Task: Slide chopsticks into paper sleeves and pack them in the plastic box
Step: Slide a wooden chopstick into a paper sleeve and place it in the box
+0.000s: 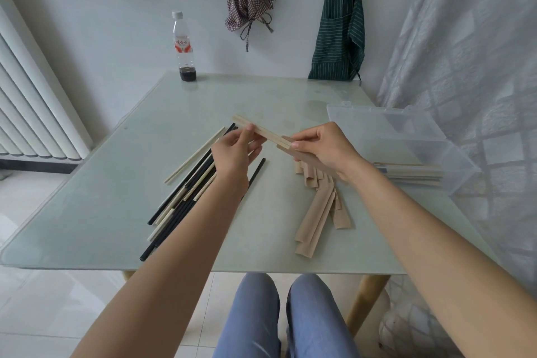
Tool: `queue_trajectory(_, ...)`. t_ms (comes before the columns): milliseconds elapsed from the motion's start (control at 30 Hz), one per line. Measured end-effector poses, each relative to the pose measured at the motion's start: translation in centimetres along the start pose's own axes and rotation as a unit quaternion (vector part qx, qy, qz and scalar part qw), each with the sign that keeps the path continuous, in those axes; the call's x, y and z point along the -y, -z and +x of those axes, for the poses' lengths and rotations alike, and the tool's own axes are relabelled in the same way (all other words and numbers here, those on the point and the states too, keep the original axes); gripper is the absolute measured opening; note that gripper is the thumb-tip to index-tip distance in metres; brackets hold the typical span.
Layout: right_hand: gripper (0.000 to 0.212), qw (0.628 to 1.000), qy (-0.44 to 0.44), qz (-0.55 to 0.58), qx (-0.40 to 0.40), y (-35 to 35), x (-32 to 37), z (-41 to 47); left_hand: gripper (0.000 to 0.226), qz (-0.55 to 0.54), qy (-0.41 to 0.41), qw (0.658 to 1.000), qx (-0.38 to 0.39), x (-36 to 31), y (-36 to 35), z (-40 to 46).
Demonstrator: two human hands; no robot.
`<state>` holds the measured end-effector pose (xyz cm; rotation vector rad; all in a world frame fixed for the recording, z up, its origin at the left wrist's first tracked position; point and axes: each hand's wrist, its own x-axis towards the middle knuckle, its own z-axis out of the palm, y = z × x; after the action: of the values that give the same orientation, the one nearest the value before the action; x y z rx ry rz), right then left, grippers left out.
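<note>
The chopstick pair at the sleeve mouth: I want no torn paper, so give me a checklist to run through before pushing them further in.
1. Left hand pinches the light wooden pair near its far end: ok.
2. Right hand grips the paper sleeve at its mouth: ok.
3. Pair's tips have entered the sleeve: ok.
4. The two sticks lie side by side, ends level: ok.
5. Sleeve straight and unkinked along its length: cannot tell, the right hand covers it.
6. Plastic box open, with sleeved pairs inside and room left: ok.
</note>
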<state>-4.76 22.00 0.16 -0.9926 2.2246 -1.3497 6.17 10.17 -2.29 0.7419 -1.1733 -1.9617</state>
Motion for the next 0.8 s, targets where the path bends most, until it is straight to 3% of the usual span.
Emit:
queue_trajectory(133,0.016,0.997,0.026,-0.042,-0.051,-0.1,-0.1,0.1,0.013,-0.004,0.003,1.000,0.009,0.4,-0.2,-0.3)
queue_trajectory(367,0.019,0.986,0.059,-0.149,-0.056,1.6,-0.5,0.1,0.015,0.014,-0.009,1.000,0.004,-0.5,-1.2,0.2)
queue_trajectory(567,0.018,0.967,0.069,-0.206,-0.131,6.6,-2.2,-0.1,0.013,0.139,-0.073,0.986,0.060,1.0,-5.8,0.3)
queue_trajectory(667,0.018,0.953,0.053,-0.262,-0.144,10.0,-3.8,-0.3,0.010,0.272,-0.133,0.946,0.114,2.5,-8.6,0.4)
queue_trajectory(800,0.017,0.946,-0.001,-0.296,-0.134,13.2,-6.5,-0.1,0.014,0.458,-0.203,0.846,0.182,4.2,-12.3,0.3)
